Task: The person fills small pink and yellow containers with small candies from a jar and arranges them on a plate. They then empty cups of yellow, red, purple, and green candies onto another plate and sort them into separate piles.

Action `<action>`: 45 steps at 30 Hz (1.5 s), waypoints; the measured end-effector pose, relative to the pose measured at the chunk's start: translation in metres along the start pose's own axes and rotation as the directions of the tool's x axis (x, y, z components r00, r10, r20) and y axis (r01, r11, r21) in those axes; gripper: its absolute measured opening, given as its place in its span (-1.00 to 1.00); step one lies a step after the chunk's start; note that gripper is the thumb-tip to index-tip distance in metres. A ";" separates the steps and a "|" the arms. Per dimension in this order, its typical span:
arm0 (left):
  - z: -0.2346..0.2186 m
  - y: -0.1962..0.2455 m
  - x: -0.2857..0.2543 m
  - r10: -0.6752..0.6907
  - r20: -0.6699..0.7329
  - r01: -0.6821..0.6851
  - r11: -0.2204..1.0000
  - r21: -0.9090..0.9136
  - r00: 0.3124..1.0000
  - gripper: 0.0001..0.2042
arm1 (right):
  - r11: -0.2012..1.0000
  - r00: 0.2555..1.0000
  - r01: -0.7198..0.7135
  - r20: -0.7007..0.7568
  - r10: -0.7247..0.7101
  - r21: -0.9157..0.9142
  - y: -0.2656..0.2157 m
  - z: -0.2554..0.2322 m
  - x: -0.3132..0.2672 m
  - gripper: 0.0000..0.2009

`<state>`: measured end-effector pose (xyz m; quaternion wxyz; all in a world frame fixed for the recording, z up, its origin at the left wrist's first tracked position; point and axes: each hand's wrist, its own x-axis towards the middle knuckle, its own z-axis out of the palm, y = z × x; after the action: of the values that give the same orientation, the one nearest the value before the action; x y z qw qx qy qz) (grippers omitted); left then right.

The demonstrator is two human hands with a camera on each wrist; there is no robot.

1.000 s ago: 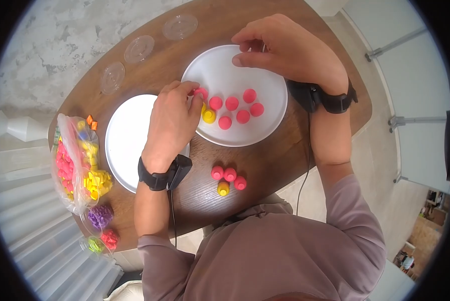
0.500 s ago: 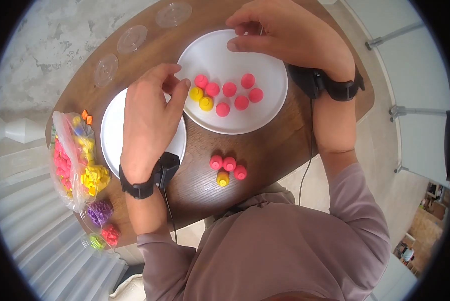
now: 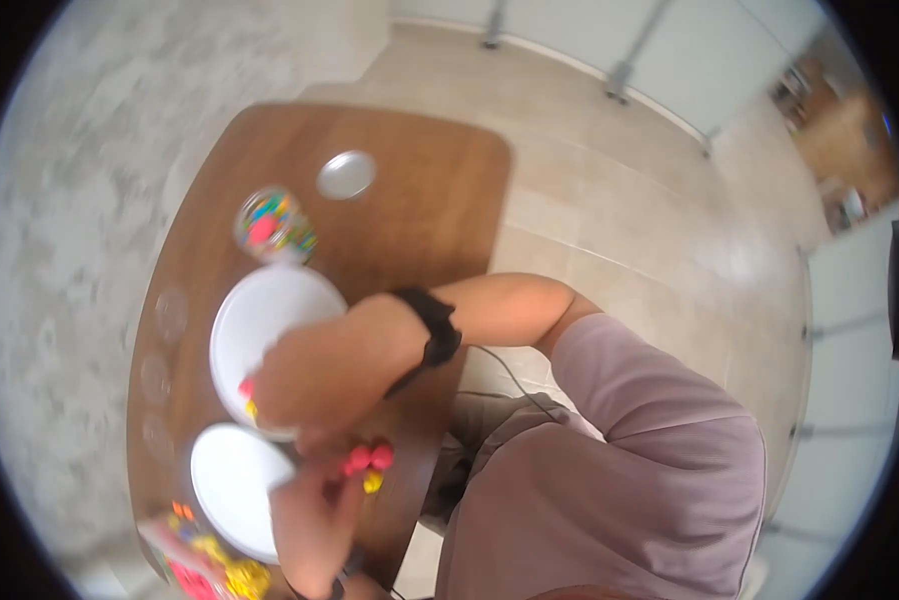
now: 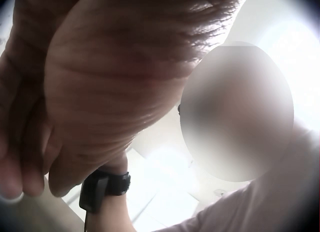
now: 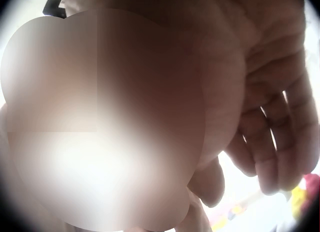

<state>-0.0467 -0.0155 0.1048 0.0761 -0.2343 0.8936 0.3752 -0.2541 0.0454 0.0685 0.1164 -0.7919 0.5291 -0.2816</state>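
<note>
My left hand (image 3: 314, 520) is beside the pink pieces (image 3: 369, 458) and a yellow piece (image 3: 372, 482) near the table's front edge; blur hides whether its fingertips touch one. In the left wrist view that hand's fingers hang loosely, with no object visible in them. Over the upper white plate (image 3: 264, 310) is my right hand (image 3: 319, 378), covering much of its lower part. A bit of pink (image 3: 246, 386) and of yellow (image 3: 251, 408) shows beside it on the plate. The right wrist view shows its fingers extended, nothing seen in them.
A second white plate (image 3: 231, 480) lies beside the left hand. Beyond the upper plate stand a container of colourful pieces (image 3: 269, 228) and a round silvery lid (image 3: 346, 175). Clear discs (image 3: 171, 312) line the far edge. A bag (image 3: 194, 575) and orange pieces (image 3: 182, 510) sit lower left.
The head view has turned and shifted, bringing the colourful container into sight. The left hand has moved from the plates to the loose pieces; the right hand now covers the plate's lower part.
</note>
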 end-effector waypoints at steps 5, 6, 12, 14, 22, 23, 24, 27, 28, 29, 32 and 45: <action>0.038 0.006 -0.053 0.092 0.381 -0.090 0.996 -0.021 0.920 -0.82 | 0.983 0.965 -0.019 0.259 -0.030 0.184 -0.031 0.014 -0.084 -0.69; 0.054 -0.024 -0.063 0.126 0.534 -0.113 0.992 -0.057 0.836 -0.79 | 0.979 0.955 0.012 0.287 -0.071 0.202 -0.038 0.021 -0.102 -0.68; 0.090 -0.031 -0.058 0.297 0.566 -0.260 0.954 -0.148 0.769 -0.81 | 0.878 0.830 -0.202 0.551 -0.082 0.434 -0.069 0.074 -0.194 -0.69; 0.097 -0.031 -0.054 0.351 0.562 -0.310 0.935 -0.172 0.749 -0.83 | 0.820 0.796 -0.297 0.601 -0.070 0.489 -0.075 0.091 -0.215 -0.68; 0.123 -0.039 -0.043 0.494 0.526 -0.420 0.869 -0.264 0.692 -0.81 | 0.822 0.725 -0.289 0.673 -0.147 0.491 -0.088 0.114 -0.234 -0.68; 0.121 -0.049 -0.057 0.462 0.513 -0.381 0.887 -0.262 0.723 -0.80 | 0.814 0.753 -0.314 0.651 -0.100 0.488 -0.091 0.113 -0.232 -0.60; 0.120 -0.060 -0.073 0.423 0.480 -0.333 0.905 -0.264 0.768 -0.79 | 0.809 0.766 -0.331 0.639 -0.069 0.485 -0.089 0.110 -0.230 -0.51; 0.132 -0.075 -0.136 0.308 0.370 -0.162 0.912 -0.377 0.876 -0.76 | 0.687 0.794 -0.448 0.607 0.012 0.572 -0.087 0.108 -0.230 -0.55; 0.135 -0.076 -0.130 0.327 0.342 -0.147 0.876 -0.460 0.881 -0.74 | 0.686 0.754 -0.501 0.655 0.047 0.528 -0.089 0.100 -0.223 -0.58; 0.136 -0.080 -0.134 0.274 0.378 -0.064 0.873 -0.484 0.884 -0.73 | 0.667 0.733 -0.551 0.673 0.099 0.501 -0.094 0.091 -0.215 -0.58; 0.127 -0.087 -0.150 0.152 0.392 0.089 0.842 -0.533 0.908 -0.74 | 0.642 0.653 -0.630 0.745 0.133 0.438 -0.087 0.081 -0.196 -0.57; 0.103 -0.090 -0.165 0.218 -0.065 -0.227 0.933 -0.280 0.974 -0.91 | 0.711 0.587 -0.613 0.801 0.118 0.344 -0.086 0.085 -0.131 -0.58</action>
<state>0.1373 0.0620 0.0264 -0.0161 -0.1462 0.8519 0.5027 -0.1761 0.1890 -0.0018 0.6156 -0.6214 0.4811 -0.0585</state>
